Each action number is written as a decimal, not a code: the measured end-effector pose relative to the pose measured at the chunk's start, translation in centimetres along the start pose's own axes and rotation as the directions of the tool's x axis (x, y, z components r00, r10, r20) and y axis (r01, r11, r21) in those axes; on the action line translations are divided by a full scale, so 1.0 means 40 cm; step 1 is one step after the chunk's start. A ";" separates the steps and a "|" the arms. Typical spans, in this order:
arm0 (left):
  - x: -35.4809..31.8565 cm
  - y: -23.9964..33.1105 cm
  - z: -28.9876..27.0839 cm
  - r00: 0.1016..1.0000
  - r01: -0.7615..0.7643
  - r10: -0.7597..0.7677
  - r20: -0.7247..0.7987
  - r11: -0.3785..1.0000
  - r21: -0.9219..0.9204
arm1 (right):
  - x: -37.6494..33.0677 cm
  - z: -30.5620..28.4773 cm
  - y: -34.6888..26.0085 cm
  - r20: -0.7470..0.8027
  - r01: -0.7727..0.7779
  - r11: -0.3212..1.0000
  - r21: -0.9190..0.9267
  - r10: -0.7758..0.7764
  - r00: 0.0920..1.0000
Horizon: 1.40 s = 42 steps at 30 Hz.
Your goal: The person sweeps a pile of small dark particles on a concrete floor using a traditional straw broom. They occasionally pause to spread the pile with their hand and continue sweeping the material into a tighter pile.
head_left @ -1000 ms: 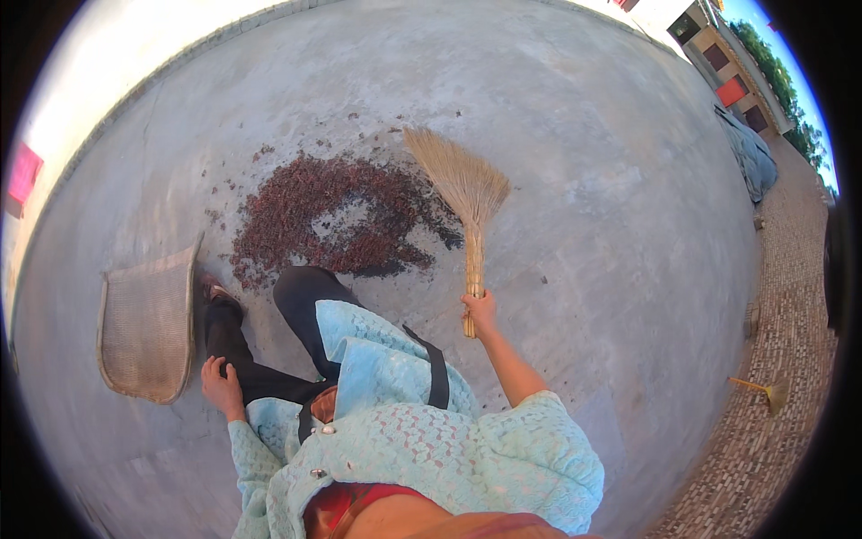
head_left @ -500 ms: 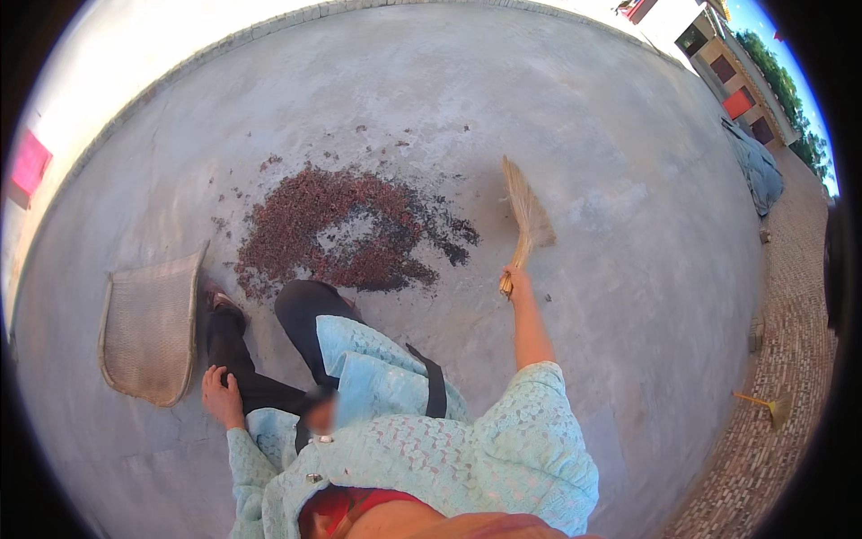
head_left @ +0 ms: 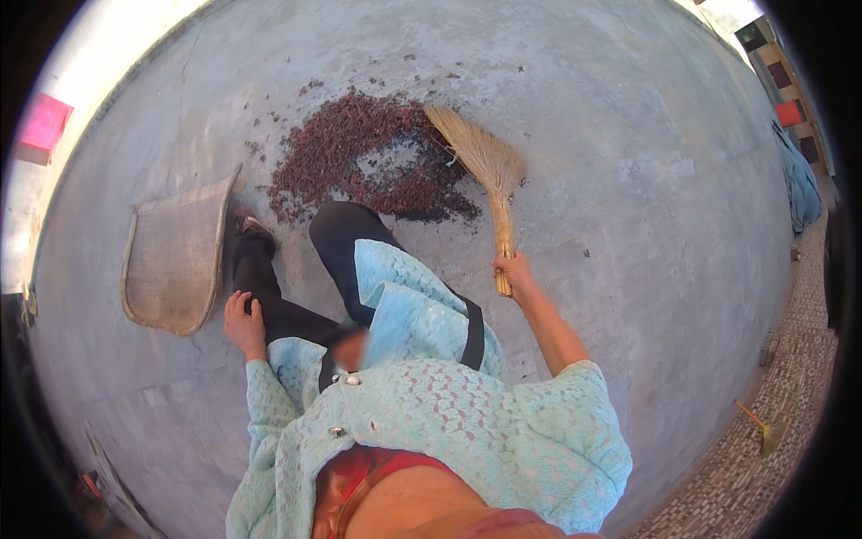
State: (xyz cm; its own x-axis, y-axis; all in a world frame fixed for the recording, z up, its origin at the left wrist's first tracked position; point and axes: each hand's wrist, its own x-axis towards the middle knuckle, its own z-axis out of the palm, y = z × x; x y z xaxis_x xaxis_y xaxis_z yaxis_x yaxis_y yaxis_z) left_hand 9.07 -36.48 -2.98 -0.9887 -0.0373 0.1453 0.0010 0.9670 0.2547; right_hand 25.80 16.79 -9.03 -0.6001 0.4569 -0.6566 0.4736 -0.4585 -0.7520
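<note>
My right hand (head_left: pixel 513 271) is closed round the bound handle of a straw hand broom (head_left: pixel 485 153). The broom's bristles fan out up and to the left, their tip at the right edge of a spread of small dark red and black dried bits (head_left: pixel 328 153) on the concrete. A bare patch shows in the middle of that spread. My left hand (head_left: pixel 244 325) rests on my dark trouser leg at the knee, fingers loosely spread and holding nothing. Left of that leg, a woven scoop-shaped basket (head_left: pixel 175 256) lies on the ground.
Grey concrete floor (head_left: pixel 646 269) surrounds the pile, with stray bits scattered beyond its far side. A yellow broom (head_left: pixel 770 436) lies on the patterned paving (head_left: pixel 718 485) at right. A blue-grey cloth heap (head_left: pixel 797 184) sits at the far right, and a pink object (head_left: pixel 45 123) at the far left.
The broom has swung left, from beside the pile to its right edge, with its bristles turned toward the bits. My left hand stays on my leg; the whole view has shifted.
</note>
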 end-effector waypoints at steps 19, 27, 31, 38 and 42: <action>-0.001 0.012 0.003 0.997 0.081 -0.081 -0.004 0.996 -0.043 | 0.187 -0.144 -0.105 -0.308 0.074 0.996 0.041 -0.058 0.950; -0.001 0.005 -0.010 0.999 0.044 -0.045 -0.019 0.998 -0.043 | 0.014 -0.063 -0.102 -0.023 0.181 0.981 -0.076 -0.183 0.983; 0.001 0.016 -0.017 1.000 0.021 -0.021 -0.007 0.999 -0.030 | 0.009 -0.056 -0.100 -0.186 0.293 0.956 -0.007 -0.289 0.939; 0.023 0.035 -0.032 1.000 0.014 -0.014 -0.006 1.000 0.015 | 0.216 -0.171 -0.211 -0.342 0.330 0.941 0.071 -0.288 0.894; 0.033 0.036 -0.034 1.000 0.022 -0.022 0.011 1.000 0.001 | 0.357 -0.239 -0.257 -0.429 0.343 0.929 0.139 -0.256 0.866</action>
State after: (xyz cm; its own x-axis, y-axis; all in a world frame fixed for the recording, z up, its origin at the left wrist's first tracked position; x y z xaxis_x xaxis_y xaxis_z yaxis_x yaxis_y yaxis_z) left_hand 7.96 -35.48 -1.11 -0.9901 -0.0554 0.1291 -0.0206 0.9663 0.2566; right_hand 18.52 35.30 -11.25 -0.3648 0.8399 -0.4018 0.1442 -0.3753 -0.9156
